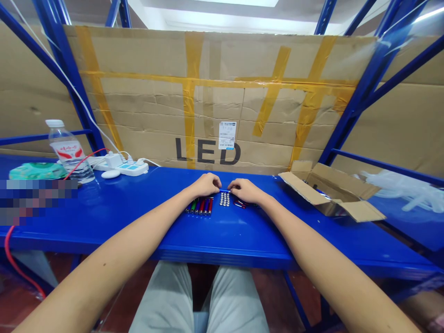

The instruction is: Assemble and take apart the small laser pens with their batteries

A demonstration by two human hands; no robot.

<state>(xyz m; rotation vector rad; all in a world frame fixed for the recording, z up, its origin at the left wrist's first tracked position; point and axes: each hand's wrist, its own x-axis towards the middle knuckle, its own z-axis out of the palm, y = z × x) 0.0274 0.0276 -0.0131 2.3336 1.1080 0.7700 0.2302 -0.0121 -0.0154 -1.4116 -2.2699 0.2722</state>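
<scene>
Between my left hand (207, 185) and my right hand (244, 191), a slim blue mini flashlight (225, 191) lies level, its ends pinched in the fingers of both hands. Just below it, small round silver button cells (225, 199) are laid out in neat rows on the blue table (222, 236). A row of mini flashlights (201, 206) in green, red, purple and other colours lies side by side under my left wrist. Near my right wrist are a few small red and dark clips (240, 204), partly covered by the hand.
An open cardboard box (322, 187) with small items stands at right, near clear plastic bags (405, 189). At left are a water bottle (69, 150), a green packet (38, 171) and a white power strip (132, 167) with cables. A large cardboard sheet (149, 111) backs the table.
</scene>
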